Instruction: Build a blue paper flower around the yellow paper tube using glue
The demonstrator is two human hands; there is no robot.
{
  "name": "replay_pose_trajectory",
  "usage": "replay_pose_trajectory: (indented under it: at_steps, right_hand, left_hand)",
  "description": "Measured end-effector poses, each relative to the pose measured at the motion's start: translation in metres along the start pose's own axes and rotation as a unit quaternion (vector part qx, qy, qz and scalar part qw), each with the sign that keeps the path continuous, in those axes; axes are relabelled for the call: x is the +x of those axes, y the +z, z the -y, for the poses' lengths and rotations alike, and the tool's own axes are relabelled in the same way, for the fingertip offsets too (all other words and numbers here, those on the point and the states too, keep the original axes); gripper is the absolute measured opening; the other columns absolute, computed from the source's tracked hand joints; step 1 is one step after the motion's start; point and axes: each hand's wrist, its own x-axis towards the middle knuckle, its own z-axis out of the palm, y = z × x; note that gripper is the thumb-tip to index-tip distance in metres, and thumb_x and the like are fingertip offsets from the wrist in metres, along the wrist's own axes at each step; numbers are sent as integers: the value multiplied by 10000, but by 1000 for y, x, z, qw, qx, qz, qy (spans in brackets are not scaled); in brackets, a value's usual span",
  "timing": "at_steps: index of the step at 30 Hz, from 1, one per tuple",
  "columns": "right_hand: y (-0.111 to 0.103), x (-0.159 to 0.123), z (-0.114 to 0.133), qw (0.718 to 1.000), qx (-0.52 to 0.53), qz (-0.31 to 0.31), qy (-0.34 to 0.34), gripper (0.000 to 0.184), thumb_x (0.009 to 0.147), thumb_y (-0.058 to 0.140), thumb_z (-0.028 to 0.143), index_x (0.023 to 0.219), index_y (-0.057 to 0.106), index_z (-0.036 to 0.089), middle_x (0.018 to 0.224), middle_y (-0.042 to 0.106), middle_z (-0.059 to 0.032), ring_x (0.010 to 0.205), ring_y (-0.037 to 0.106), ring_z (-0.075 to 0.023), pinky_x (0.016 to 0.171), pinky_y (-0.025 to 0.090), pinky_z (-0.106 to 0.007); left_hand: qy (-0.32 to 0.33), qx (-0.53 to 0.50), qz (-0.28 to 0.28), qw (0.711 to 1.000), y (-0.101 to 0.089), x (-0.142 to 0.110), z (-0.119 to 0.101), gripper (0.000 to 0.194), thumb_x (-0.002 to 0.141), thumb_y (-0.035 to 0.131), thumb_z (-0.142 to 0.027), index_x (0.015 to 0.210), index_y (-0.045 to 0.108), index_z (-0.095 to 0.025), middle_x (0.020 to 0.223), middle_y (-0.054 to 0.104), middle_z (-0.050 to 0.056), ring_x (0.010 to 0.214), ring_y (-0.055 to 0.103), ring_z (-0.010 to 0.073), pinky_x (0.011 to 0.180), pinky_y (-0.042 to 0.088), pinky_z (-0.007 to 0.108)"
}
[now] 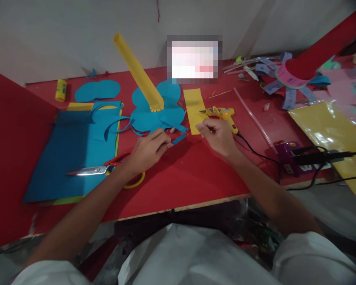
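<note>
My left hand (150, 152) is closed, pinching a short blue paper strip (179, 138) that sticks out past the fingertips. Beyond it, a blue flower-shaped cutout (173, 114) lies flat, with a yellow paper tube (138, 73) standing tilted on its middle. My right hand (221, 138) is closed as well, thumb against fingers, over the lower right side of a yellow paper rectangle (193, 107). Whether anything is between those fingers I cannot make out. Just behind that hand lies a yellow glue gun (224, 114), its nozzle over the rectangle.
Scissors (90, 170) rest on blue sheets (68, 146) under my left forearm. A glue stick (61, 90) and another blue cutout (97, 90) are at the back left. A clear glue rod (255, 118), a purple power box (289, 158) with cables, and a pink-ringed red tube (329, 41) occupy the right.
</note>
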Motion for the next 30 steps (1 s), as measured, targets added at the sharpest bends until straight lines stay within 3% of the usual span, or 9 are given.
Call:
replay_pose_trajectory:
  at_steps: [3, 5, 6, 9, 12, 16, 21, 25, 30]
  right_hand:
    - [5, -1, 3, 996, 56, 75, 11, 425, 937, 681, 662, 935, 704, 238, 751, 654, -4, 702, 611, -165, 669, 473, -312]
    - [9, -2, 3, 987, 83, 132, 22, 484, 895, 750, 633, 1179, 711, 243, 865, 732, -22, 790, 685, -183, 726, 516, -309]
    - [10, -2, 3, 984, 88, 153, 24, 500, 882, 771, 619, 1203, 712, 240, 907, 757, -34, 821, 705, -189, 750, 529, -311]
    - [15, -4, 1, 980, 83, 179, 14, 375, 926, 736, 580, 1007, 758, 214, 924, 784, -56, 842, 720, -195, 782, 542, -319]
    - [16, -5, 0, 981, 71, 178, -2, 338, 971, 693, 530, 898, 756, 205, 857, 778, -51, 816, 715, -194, 780, 537, -320]
    - [15, -5, 1, 986, 64, 154, -26, 259, 955, 723, 479, 910, 752, 225, 945, 787, -51, 887, 720, -204, 858, 554, -339]
    - [13, -4, 5, 984, 89, 151, -40, 295, 943, 727, 521, 895, 718, 231, 949, 762, -61, 894, 711, -203, 819, 568, -337]
    - [12, -5, 7, 980, 105, 160, -52, 288, 937, 745, 515, 961, 710, 230, 975, 762, -63, 884, 710, -193, 802, 571, -325]
    - [13, -7, 6, 976, 110, 170, -81, 220, 978, 716, 444, 1081, 717, 249, 1030, 767, -51, 900, 712, -178, 822, 571, -317]
  left_hand:
    - [13, 31, -20, 999, 1, -1, -1, 238, 1095, 486, -327, 946, 613, -191, 959, 670, 66, 821, 627, 163, 663, 431, 267]
    - [29, 70, -27, 997, 2, -3, -2, 259, 1103, 475, -340, 961, 631, -189, 964, 683, 67, 805, 638, 161, 611, 395, 266]
    - [40, 88, -25, 995, 2, -3, -3, 264, 1106, 470, -341, 972, 640, -190, 965, 690, 66, 796, 642, 159, 593, 380, 268]
    - [69, 123, -18, 990, 2, -4, -5, 255, 1107, 463, -311, 998, 663, -198, 963, 707, 61, 809, 660, 163, 600, 396, 282]
    - [84, 137, -23, 987, 2, -3, -5, 234, 1096, 494, -325, 1008, 670, -198, 1003, 721, 78, 918, 682, 198, 716, 484, 305]
    - [105, 144, -18, 984, 1, -2, -4, 207, 1071, 554, -367, 1059, 673, -199, 1069, 726, 111, 973, 673, 239, 817, 521, 368]
    - [123, 195, -25, 973, 0, -8, -7, 245, 1069, 455, -163, 1040, 689, -229, 1021, 730, 84, 899, 649, 207, 783, 487, 369]
    - [158, 230, -52, 959, -5, -12, -11, 238, 1055, 474, -133, 1012, 684, -236, 979, 727, 72, 844, 624, 200, 731, 475, 365]
    - [151, 230, -64, 959, -8, -12, -13, 236, 1047, 490, -126, 961, 680, -236, 949, 720, 67, 812, 620, 197, 715, 478, 365]
